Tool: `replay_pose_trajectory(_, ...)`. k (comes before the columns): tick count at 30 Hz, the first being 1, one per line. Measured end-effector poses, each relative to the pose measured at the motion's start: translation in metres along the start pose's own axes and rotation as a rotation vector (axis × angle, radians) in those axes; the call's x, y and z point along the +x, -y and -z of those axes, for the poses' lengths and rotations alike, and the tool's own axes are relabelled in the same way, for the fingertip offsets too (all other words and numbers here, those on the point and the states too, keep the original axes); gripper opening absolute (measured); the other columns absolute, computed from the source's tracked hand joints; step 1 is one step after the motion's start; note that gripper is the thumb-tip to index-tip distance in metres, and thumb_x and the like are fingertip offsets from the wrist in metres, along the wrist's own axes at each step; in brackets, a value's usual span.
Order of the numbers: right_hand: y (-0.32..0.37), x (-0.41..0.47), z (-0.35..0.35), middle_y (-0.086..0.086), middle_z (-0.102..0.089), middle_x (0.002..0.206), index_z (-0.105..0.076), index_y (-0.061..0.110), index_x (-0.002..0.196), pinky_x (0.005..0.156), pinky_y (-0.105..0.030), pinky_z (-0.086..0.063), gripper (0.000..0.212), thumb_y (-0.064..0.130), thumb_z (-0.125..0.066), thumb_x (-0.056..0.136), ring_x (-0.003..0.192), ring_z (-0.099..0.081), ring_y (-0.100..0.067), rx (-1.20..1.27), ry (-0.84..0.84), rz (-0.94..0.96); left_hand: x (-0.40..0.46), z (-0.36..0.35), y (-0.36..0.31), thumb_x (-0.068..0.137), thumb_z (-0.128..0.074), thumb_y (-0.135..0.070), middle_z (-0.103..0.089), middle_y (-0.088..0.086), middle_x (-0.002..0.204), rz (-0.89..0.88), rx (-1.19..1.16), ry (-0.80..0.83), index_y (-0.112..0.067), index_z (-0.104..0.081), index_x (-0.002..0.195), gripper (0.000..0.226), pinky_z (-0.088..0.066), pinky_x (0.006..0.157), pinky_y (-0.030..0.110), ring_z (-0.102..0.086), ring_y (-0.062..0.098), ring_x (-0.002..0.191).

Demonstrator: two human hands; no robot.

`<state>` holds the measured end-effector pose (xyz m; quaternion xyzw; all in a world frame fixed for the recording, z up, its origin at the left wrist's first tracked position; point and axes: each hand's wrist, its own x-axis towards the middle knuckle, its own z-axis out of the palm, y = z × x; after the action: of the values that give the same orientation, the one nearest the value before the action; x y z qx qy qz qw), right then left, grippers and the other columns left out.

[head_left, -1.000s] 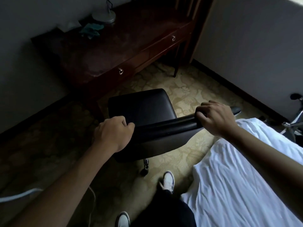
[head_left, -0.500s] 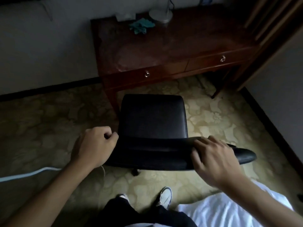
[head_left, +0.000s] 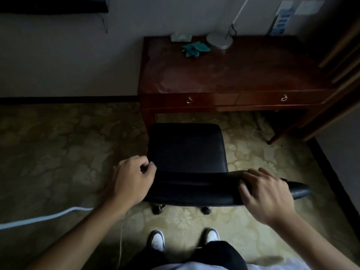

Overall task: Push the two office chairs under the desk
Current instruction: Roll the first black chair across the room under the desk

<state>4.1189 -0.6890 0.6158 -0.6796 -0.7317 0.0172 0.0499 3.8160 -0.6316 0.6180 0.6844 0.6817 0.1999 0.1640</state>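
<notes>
Both hands, left hand [head_left: 134, 182] and right hand [head_left: 266, 193], are curled over the chair [head_left: 187, 151] backrest; pushed straight, its seat may strike the bench's [head_left: 233, 75] left front leg.

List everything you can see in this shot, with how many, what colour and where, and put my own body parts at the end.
office chair: one, black, on the carpet before the desk
desk: one, dark red-brown wood, against the wall
drawer pulls: two, metal, desk front
lamp base: one, silver, desk back
cloth: one, teal, beside the lamp base
cable: one, pale, floor at left
shoes: two, white, bottom centre
left hand: on the chair back's left end
right hand: on its right end
</notes>
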Motion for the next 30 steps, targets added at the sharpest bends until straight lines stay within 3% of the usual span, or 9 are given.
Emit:
replay_pose_trajectory(3, -0.005, 0.003, 0.000, 0.008, -0.058, 0.066, -0.063, 0.026, 0.069, 0.053, -0.027, -0.026, 0.039, 0.043, -0.033, 0.087, 0.065, -0.054, -0.017, 0.040, -0.021, 0.061, -0.002, -0.002, -0.002, 0.087, -0.057, -0.033, -0.046, 0.000, 0.054, 0.071, -0.013, -0.066, -0.009, -0.048, 0.056, 0.039, -0.031, 0.044, 0.030, -0.048, 0.018, 0.051)
replay_pose_trajectory(5, -0.009, 0.004, 0.003, 0.008, -0.056, 0.066, -0.058, 0.026, 0.067, 0.053, -0.027, -0.027, 0.037, 0.044, -0.036, 0.090, 0.064, -0.056, -0.018, 0.077, -0.031, 0.156, -0.002, -0.005, -0.003, 0.082, -0.049, -0.042, -0.048, 0.002, 0.057, 0.128, 0.026, -0.116, -0.012, -0.047, 0.057, 0.039, -0.043, 0.050, 0.037, -0.053, 0.028, 0.058)
replay_pose_trajectory(8, -0.022, 0.004, 0.001, 0.008, -0.055, 0.066, -0.054, 0.027, 0.066, 0.053, -0.027, -0.027, 0.036, 0.046, -0.040, 0.093, 0.062, -0.055, -0.017, 0.146, -0.053, 0.295, -0.012, -0.011, -0.010, 0.079, -0.044, -0.049, -0.058, -0.001, 0.068, 0.169, 0.059, -0.124, -0.019, -0.055, 0.064, 0.036, -0.048, 0.056, 0.039, -0.060, 0.026, 0.069)
replay_pose_trajectory(13, -0.057, 0.005, 0.001, 0.012, -0.053, 0.068, -0.059, 0.030, 0.074, 0.054, -0.023, -0.029, 0.052, 0.061, -0.025, 0.097, 0.062, -0.054, -0.012, 0.208, -0.019, 0.464, -0.048, -0.027, -0.049, 0.078, -0.047, -0.043, -0.063, -0.008, 0.074, 0.039, 0.191, -0.112, -0.026, -0.066, 0.070, 0.027, -0.045, 0.066, 0.033, -0.063, 0.019, 0.077)
replay_pose_trajectory(18, -0.070, 0.010, 0.003, 0.013, -0.058, 0.075, -0.068, 0.030, 0.097, 0.055, -0.021, -0.040, 0.052, 0.072, -0.039, 0.090, 0.066, -0.060, -0.010, 0.249, -0.035, 0.624, -0.052, -0.043, -0.072, 0.080, -0.047, -0.032, -0.061, -0.007, 0.069, 0.033, 0.257, -0.164, -0.023, -0.064, 0.067, 0.023, -0.040, 0.067, 0.034, -0.061, 0.021, 0.070)
replay_pose_trajectory(25, -0.073, 0.035, -0.003, 0.007, -0.061, 0.065, -0.074, 0.023, 0.087, 0.049, -0.026, -0.047, 0.056, 0.074, -0.049, 0.084, 0.054, -0.061, -0.015, 0.271, -0.167, 0.678, -0.029, -0.040, -0.078, 0.082, -0.043, -0.032, -0.059, -0.009, 0.068, 0.064, 0.269, -0.148, -0.024, -0.061, 0.065, 0.026, -0.043, 0.065, 0.035, -0.059, 0.019, 0.067)
replay_pose_trajectory(30, -0.078, 0.065, 0.004, 0.008, -0.062, 0.061, -0.076, 0.023, 0.085, 0.047, -0.024, -0.047, 0.057, 0.073, -0.048, 0.085, 0.050, -0.062, -0.014, 0.265, -0.171, 0.692, -0.002, -0.043, -0.075, 0.084, -0.042, -0.034, -0.056, -0.008, 0.067, 0.046, 0.293, -0.159, -0.022, -0.058, 0.064, 0.028, -0.041, 0.064, 0.036, -0.057, 0.019, 0.066)
